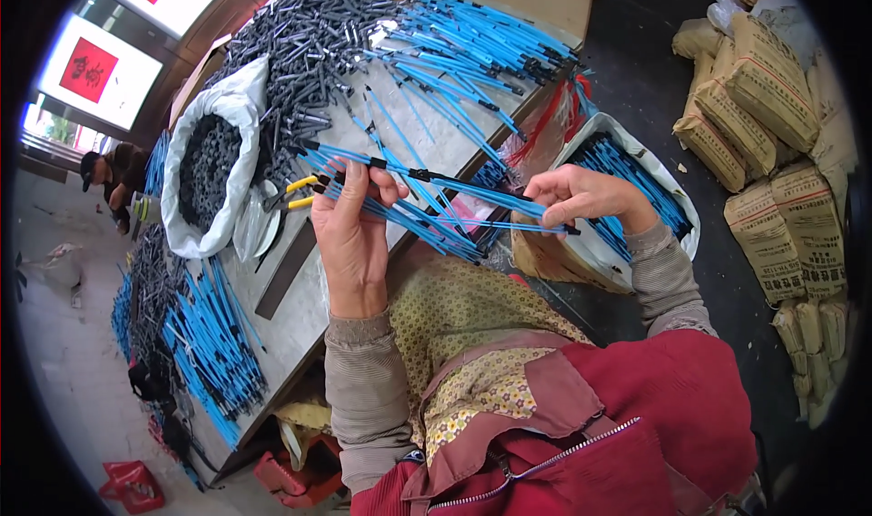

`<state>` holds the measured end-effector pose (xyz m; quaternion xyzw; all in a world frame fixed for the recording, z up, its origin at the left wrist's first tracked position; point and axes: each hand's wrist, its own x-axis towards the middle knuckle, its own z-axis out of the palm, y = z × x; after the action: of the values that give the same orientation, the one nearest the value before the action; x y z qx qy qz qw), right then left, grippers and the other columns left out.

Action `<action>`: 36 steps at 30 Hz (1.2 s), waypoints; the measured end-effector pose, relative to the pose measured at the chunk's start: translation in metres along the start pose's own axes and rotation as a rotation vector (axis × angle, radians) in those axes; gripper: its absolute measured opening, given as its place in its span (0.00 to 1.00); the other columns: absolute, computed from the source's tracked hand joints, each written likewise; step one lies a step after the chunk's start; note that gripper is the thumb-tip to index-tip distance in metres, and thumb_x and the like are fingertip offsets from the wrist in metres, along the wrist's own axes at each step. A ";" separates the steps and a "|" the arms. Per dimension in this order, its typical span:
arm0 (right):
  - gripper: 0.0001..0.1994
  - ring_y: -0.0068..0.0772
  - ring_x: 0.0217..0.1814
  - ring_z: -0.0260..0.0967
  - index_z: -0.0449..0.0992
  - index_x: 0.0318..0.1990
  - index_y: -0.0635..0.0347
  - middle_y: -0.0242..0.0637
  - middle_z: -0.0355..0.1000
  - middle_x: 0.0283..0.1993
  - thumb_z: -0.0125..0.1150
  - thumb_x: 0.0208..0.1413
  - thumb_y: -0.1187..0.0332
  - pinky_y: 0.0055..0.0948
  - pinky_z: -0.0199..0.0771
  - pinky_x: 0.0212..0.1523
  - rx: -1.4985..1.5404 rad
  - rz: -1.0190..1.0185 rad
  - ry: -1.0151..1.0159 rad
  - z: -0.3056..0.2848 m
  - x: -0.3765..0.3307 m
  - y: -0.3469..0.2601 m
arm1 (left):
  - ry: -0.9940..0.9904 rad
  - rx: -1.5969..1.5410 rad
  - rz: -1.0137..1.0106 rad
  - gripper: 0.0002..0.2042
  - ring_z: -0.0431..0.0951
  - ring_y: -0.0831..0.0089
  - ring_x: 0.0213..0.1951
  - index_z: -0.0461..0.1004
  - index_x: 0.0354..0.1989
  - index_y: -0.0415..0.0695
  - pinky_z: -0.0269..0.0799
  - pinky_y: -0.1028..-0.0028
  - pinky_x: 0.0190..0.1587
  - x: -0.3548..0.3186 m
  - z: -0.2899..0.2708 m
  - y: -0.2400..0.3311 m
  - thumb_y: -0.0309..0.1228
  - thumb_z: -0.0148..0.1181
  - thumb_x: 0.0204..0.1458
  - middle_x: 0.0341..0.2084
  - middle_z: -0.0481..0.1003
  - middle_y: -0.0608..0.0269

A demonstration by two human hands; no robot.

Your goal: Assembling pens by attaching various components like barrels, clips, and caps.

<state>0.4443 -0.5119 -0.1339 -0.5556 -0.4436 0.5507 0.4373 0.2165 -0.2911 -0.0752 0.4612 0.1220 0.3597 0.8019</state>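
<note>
Thin blue rods (495,202) with black ends and black joints stretch between my hands, above the table's near edge. My left hand (352,234) is closed round their left part, thumb pointing up. Fingers bent, my right hand (586,195) grips the same rods near their right ends. More blue rods (427,225) lie just below and behind the held ones. Yellow-handled pliers (300,193) rest on the table beside my left hand. My palm and fingers partly cover the held rods.
Behind lie a heap of dark grey parts (304,39) and a pile of blue rods (472,39). A white sack (171,189) of black pieces stands left; a lined box (677,166) of rods, right. Brown paper sacks (758,89) are stacked farther right. A person (116,175) is at far left.
</note>
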 end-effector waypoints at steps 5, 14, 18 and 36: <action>0.19 0.17 0.25 0.71 0.78 0.42 0.64 0.25 0.72 0.27 0.60 0.65 0.53 0.19 0.73 0.27 0.193 0.067 0.022 0.022 0.028 0.033 | -0.019 -0.120 -0.054 0.07 0.70 0.77 0.27 0.76 0.47 0.42 0.69 0.72 0.35 -0.005 -0.015 0.005 0.30 0.55 0.67 0.28 0.77 0.63; 0.22 0.18 0.30 0.75 0.78 0.39 0.62 0.31 0.77 0.32 0.50 0.71 0.50 0.19 0.75 0.28 0.141 0.005 0.112 0.094 0.111 0.006 | -0.017 -0.310 -0.127 0.07 0.66 0.79 0.21 0.74 0.46 0.43 0.65 0.74 0.28 -0.033 -0.050 0.018 0.31 0.53 0.68 0.27 0.77 0.63; 0.21 0.18 0.28 0.73 0.77 0.40 0.60 0.29 0.76 0.32 0.50 0.71 0.49 0.19 0.74 0.27 0.480 0.235 0.099 0.117 0.125 0.009 | 0.022 -0.354 -0.150 0.07 0.65 0.81 0.19 0.72 0.47 0.43 0.62 0.76 0.25 -0.058 -0.056 0.027 0.31 0.52 0.68 0.24 0.74 0.65; 0.14 0.22 0.38 0.75 0.76 0.52 0.61 0.31 0.76 0.38 0.55 0.70 0.60 0.24 0.77 0.38 0.843 -0.278 0.029 0.162 0.151 -0.031 | -0.125 -0.618 -0.058 0.09 0.57 0.84 0.12 0.61 0.38 0.44 0.53 0.83 0.11 -0.143 -0.098 0.036 0.33 0.42 0.72 0.14 0.60 0.71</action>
<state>0.2816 -0.3586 -0.1393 -0.2714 -0.2449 0.6116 0.7017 0.0460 -0.3144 -0.1184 0.2132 -0.0293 0.3278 0.9199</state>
